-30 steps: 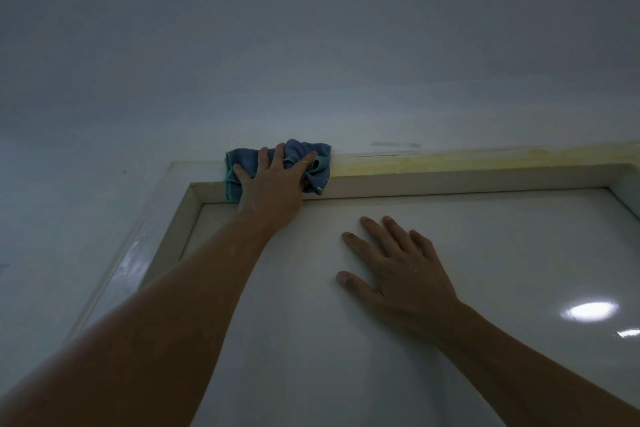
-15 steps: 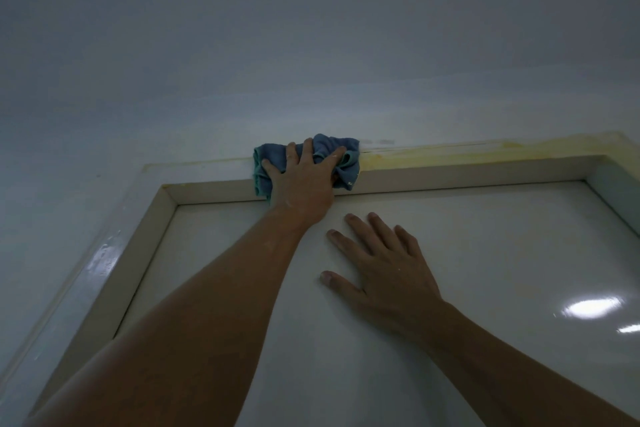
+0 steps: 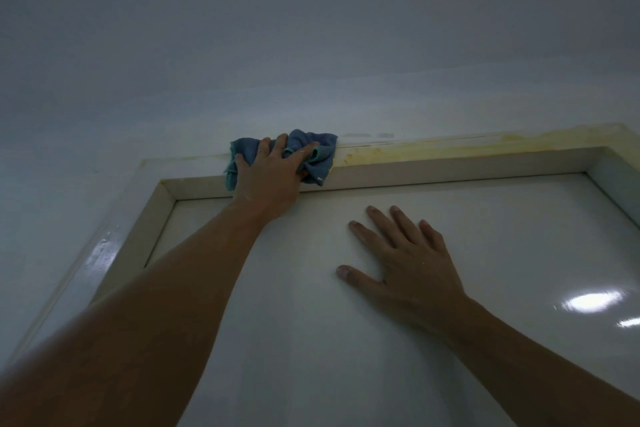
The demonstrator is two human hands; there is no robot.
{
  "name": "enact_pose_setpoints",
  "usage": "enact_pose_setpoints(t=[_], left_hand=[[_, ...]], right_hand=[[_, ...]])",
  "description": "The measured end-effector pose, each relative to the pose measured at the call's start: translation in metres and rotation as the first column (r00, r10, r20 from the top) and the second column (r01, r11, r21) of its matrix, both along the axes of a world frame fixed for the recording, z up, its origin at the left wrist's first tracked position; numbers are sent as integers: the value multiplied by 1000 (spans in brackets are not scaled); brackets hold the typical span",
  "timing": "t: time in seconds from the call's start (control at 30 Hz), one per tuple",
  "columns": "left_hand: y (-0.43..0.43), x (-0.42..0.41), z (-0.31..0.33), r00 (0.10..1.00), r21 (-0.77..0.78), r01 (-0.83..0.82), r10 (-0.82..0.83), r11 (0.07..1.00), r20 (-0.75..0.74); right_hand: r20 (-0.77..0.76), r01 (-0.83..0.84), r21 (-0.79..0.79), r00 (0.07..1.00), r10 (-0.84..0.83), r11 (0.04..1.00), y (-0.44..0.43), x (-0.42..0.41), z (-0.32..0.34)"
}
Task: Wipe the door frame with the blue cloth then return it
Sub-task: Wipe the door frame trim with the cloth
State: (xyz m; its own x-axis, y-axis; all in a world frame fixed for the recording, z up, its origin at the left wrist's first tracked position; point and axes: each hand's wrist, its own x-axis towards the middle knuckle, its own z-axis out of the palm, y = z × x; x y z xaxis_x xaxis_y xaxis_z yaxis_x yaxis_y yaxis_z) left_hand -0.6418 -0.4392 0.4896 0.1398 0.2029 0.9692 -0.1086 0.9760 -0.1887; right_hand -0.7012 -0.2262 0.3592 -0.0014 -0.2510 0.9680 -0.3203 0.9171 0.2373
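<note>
From the head camera, looking up, the left hand (image 3: 268, 177) presses a bunched-up blue cloth (image 3: 313, 156) against the top bar of the door frame (image 3: 450, 163). The fingers (image 3: 264, 146) are spread over the cloth and curl into it, so the hand grips the cloth and pushes it flat on the frame. The cloth sits at about 11 o'clock in the picture, near the frame's top left corner. A bit of green edge shows on the cloth at its left side and under the fingers. A small pale tag or speck sits on the cloth's lower right corner, but it is too small to read.

To the right of the cloth, toward 1 o'clock, a yellow stain (image 3: 467, 146) runs along the top of the frame.

The right hand (image 3: 412, 263) lies flat on the white door (image 3: 519, 236), at about 3 o'clock from the middle. Its fingers are spread wide and it holds nothing. It is below the cloth and apart from it.

A bright light spot (image 3: 588, 302) shines on the glossy door at 4 o'clock. The wall (image 3: 311, 45) above the frame is plain and dim.
</note>
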Motion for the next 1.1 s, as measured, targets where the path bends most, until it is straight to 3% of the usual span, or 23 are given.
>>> enact_pose_setpoints(t=[0.27,0.67,0.9,1.1], left_hand=[[-2,-7,-6,997,67,26,-21,997,-74],[112,-9,-10,996,9,88,-88,996,2],[87,-8,-1,1000,-101,29,-28,994,14],[28,-4,-4,997,-58,16,-20,998,-68]], right_hand=[[-11,0,-25,1000,-1,1000,20,-4,-4],[-5,-6,-4,1000,6,1000,22,-5,-7],[-2,7,2,1000,-7,1000,34,-2,-12],[10,20,-10,1000,-20,1000,62,-1,-19]])
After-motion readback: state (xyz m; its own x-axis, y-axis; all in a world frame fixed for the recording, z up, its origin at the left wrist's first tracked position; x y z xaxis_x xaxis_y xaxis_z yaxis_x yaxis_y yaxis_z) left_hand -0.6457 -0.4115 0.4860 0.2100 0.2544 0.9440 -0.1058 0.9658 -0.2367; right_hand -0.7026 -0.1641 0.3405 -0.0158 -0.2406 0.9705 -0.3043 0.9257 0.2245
